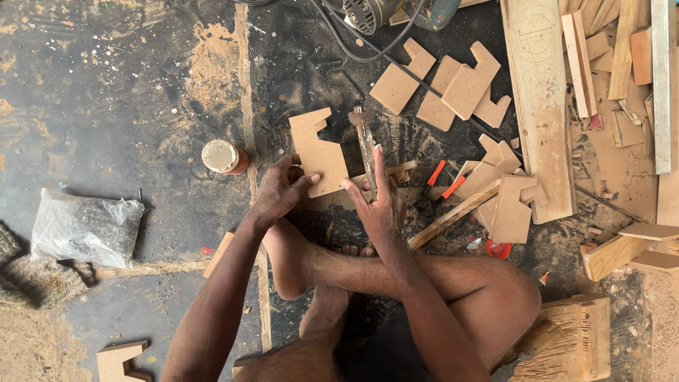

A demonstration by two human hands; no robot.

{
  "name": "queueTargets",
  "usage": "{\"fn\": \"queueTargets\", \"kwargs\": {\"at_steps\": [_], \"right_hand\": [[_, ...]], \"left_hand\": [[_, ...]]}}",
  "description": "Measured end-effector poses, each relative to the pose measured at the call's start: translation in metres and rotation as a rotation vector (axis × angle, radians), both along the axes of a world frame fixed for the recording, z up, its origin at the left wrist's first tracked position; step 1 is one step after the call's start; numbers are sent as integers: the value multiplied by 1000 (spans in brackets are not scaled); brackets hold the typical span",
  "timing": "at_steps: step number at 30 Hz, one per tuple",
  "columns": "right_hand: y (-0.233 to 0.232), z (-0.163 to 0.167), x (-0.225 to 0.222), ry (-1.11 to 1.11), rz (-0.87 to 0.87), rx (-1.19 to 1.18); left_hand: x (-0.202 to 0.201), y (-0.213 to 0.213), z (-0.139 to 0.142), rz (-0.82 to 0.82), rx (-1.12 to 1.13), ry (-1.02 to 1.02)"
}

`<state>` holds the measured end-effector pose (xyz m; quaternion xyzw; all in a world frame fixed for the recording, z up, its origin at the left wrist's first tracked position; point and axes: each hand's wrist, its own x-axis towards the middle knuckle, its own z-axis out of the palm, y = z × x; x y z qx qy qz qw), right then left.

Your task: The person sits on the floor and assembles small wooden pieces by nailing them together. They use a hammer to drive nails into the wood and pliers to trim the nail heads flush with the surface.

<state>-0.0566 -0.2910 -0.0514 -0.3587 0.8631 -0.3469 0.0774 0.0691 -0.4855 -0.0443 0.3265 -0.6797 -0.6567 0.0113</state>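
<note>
Just right of the notched tan fibreboard cutout (318,154) gripped by the left hand (279,192), the right hand (378,205) clasps an upright rusty hammer (366,147).

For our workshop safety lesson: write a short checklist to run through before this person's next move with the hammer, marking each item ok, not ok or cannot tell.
1. Right hand grips the hammer: ok.
2. Left hand steadies the cut board piece: ok.
3. Left fingers clear of the hammer head: ok.
4. Nail set in place: cannot tell.
5. Bare feet away from the work: not ok.
6. Floor free of offcuts: not ok.
</note>
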Motion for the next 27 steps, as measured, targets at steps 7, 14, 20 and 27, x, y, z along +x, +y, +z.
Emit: {"fn": "queueTargets", "kwargs": {"at_steps": [7, 14, 20, 27], "right_hand": [[19, -2, 1, 34, 110, -140], [69, 45, 37, 60, 332, 46], [63, 85, 55, 160, 434, 177], [72, 95, 51, 285, 380, -142]], "left_hand": [[7, 0, 5, 53, 58, 16], [13, -3, -1, 30, -27, 73], [19, 1, -3, 57, 13, 99], [20, 2, -3, 45, -60, 98]]}}
